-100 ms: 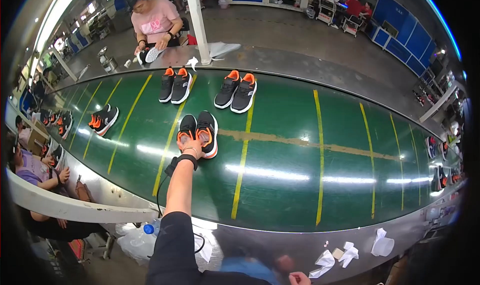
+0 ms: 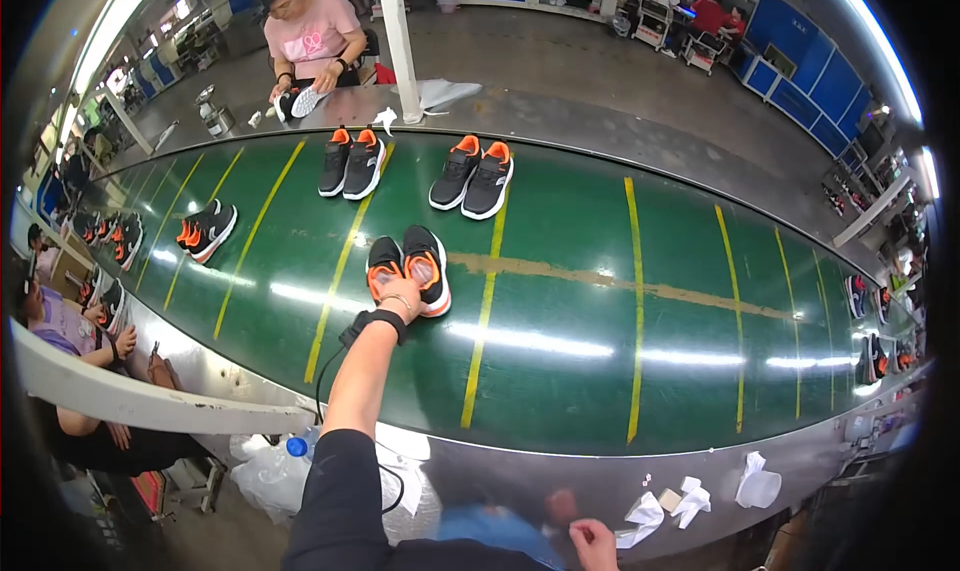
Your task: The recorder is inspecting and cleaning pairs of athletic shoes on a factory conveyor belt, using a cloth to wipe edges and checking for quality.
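Note:
My left hand (image 2: 400, 293) reaches over the green conveyor belt (image 2: 560, 371) and grips a pair of black sneakers (image 2: 412, 261) at their orange-lined heel openings. The pair sits side by side with toes pointing away, the right shoe a little ahead of the left. My fingertips are partly hidden inside the shoes. Low in the picture, my right hand (image 2: 595, 545) is beside the steel ledge (image 2: 480, 471), fingers curled, with nothing visible in them. Crumpled white paper (image 2: 645, 521) lies next to it.
Farther across the belt stand two more pairs of sneakers (image 2: 350, 166) (image 2: 472, 179); others are at both ends. A person (image 2: 310, 41) opposite handles a shoe. A white post (image 2: 398, 51) rises at the far edge, and a white rail (image 2: 160, 401) crosses at left. A blue-capped bottle (image 2: 298, 446) is near my sleeve.
My left hand and the gripped sneakers have shifted slightly right, and the pair looks turned a little. My right hand has risen farther into view. The whole view has tilted slightly.

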Demonstrator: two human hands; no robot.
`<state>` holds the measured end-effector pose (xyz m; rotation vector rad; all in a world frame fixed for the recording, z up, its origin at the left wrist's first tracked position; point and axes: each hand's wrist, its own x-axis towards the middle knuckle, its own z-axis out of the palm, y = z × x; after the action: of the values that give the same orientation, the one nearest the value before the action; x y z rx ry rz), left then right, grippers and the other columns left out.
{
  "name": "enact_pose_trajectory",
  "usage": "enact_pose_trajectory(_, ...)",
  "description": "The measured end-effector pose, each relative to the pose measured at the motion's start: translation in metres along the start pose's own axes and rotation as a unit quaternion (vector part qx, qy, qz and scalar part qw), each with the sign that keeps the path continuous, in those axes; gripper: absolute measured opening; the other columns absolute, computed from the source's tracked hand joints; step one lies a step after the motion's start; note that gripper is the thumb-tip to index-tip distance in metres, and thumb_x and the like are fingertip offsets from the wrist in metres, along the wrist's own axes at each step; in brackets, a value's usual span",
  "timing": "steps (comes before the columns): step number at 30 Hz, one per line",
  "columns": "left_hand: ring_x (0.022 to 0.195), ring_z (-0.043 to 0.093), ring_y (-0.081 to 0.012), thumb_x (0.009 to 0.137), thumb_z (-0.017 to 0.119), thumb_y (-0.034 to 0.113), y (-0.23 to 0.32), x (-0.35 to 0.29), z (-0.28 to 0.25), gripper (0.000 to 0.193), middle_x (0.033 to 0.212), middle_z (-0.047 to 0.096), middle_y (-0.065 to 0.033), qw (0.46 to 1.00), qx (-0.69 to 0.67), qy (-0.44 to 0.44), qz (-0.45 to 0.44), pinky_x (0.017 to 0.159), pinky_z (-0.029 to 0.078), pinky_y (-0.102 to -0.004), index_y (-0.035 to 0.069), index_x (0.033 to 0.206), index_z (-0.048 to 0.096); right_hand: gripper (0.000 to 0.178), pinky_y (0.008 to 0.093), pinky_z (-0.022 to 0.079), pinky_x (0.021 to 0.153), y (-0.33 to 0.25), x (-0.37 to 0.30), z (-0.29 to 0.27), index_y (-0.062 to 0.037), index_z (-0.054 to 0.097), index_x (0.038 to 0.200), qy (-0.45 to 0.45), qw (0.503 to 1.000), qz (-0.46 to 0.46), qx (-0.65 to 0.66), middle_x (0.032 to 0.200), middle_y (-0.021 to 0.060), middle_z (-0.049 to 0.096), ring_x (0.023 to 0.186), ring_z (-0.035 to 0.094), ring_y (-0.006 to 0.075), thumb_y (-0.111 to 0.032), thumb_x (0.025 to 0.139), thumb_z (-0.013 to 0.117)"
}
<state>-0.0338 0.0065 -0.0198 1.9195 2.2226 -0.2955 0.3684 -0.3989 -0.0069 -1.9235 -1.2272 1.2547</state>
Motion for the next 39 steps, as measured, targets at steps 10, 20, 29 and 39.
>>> enact_pose_trajectory(10, 0.096, 0.046, -0.0284, 0.061, 0.072, 0.033, 0.129, -0.275, -0.003, 0.035, 0.091, 0.051, -0.0137, 0.954, -0.091, 0.075, 0.274, 0.091, 0.025, -0.0492, 0.017, 0.089, 0.058, 0.015, 0.0282, 0.045, 0.063, -0.084, 0.025, -0.029, -0.0017, 0.057, 0.092, -0.012, 0.978, -0.207, 0.011, 0.080, 0.0109, 0.054, 0.071, 0.055, 0.0198, -0.009, 0.078, 0.058)
enact_pose_trajectory(20, 0.091, 0.046, -0.0283, 0.066, 0.061, 0.017, 0.156, -0.452, 0.081, 0.023, 0.085, 0.049, -0.0126, 0.953, -0.018, -0.031, 0.302, 0.087, 0.028, -0.0496, 0.016, 0.090, 0.061, 0.066, 0.0323, 0.045, 0.078, 0.005, 0.001, -0.008, -0.0019, 0.034, 0.125, -0.141, 0.982, -0.083, 0.096, 0.109, 0.0146, 0.047, 0.098, 0.051, 0.0225, -0.024, 0.073, 0.068)
enact_pose_trajectory(29, 0.099, 0.046, -0.0311, 0.064, 0.059, -0.001, 0.108, -0.441, 0.064, 0.057, 0.102, 0.046, -0.0185, 0.905, -0.402, 0.026, 0.137, 0.085, 0.039, -0.0338, -0.006, 0.117, 0.038, 0.089, 0.0379, 0.038, 0.092, 0.007, -0.012, -0.003, -0.0022, 0.017, 0.134, -0.187, 0.974, 0.014, 0.124, 0.122, 0.0172, 0.038, 0.115, 0.041, 0.0257, -0.022, 0.069, 0.073)
enact_pose_trajectory(39, 0.083, 0.057, -0.0145, 0.067, 0.046, -0.006, 0.080, -0.366, 0.104, 0.034, 0.091, 0.057, -0.0071, 0.539, -0.738, -0.398, -0.077, 0.076, 0.046, -0.0260, 0.001, 0.099, 0.051, 0.037, 0.0276, 0.044, 0.081, -0.002, -0.003, -0.002, -0.0016, 0.046, 0.113, -0.118, 0.903, 0.104, 0.401, 0.102, 0.0070, 0.054, 0.092, 0.054, 0.0159, -0.003, 0.076, 0.043)
